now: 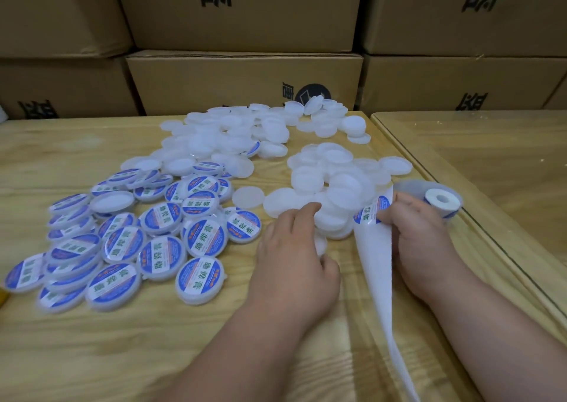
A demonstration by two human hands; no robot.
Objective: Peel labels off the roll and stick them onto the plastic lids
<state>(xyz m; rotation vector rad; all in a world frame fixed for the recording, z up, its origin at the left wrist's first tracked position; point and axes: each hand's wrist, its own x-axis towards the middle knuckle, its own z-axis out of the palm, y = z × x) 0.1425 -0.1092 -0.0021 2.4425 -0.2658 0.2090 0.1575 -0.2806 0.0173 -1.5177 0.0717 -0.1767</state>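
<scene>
Currently both hands sit low and right of centre on the wooden table. Left hand lies palm down at the near edge of the unlabelled lids, fingers curled over a bare white lid; only a sliver of that lid shows, so whether it's gripped or just covered, can't tell. Right hand pinches a blue-and-white label with thumb and fingertips; the label is partly lifted off the white backing strip. That strip runs from the hand down to the bottom edge of the frame. Label roll lies on its side just beyond the right hand, near the table's right edge, white core facing up.

Labelled lids are heaped at lower left, blue faces up, overlapping. A second, bigger spread of plain lids sits at upper centre, reaching the cardboard boxes stacked along the back. One single plain lid lies between the labelled heap and the near bare pile. Second table butts up at right.
</scene>
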